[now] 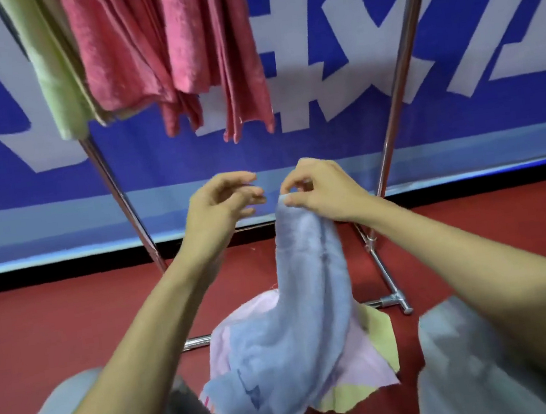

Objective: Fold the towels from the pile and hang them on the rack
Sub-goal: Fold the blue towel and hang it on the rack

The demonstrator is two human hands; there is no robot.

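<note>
Blue towel [310, 271]: your right hand [317, 191] pinches one top corner, lifting it just right of frame centre; its lower half drapes over the pile at 6 o'clock.
Right hand: closed in a thumb-and-finger pinch on that corner, holding the towel's whole hanging weight.
Left hand [219, 203]: just beside the right at 9 o'clock of it, fingers curled and partly spread, holding nothing, apart from the cloth.
Pile [380, 365]: pink and yellow towels on the red floor [56, 329] between your knees, touching the blue one's trailing end.
Rack [402, 63]: steel uprights at 10 and 2 o'clock; pink towels [176, 46] and a green towel [53, 79] already hang at 11 to 12 o'clock.
Risk, grip: one small pinch could slip, dropping the towel back onto the pile.
Risk, snag: the trailing end may drag a pile towel up with it.
Risk, fold: taking the wrong edge with your left hand would likely leave the fold crooked.
</note>
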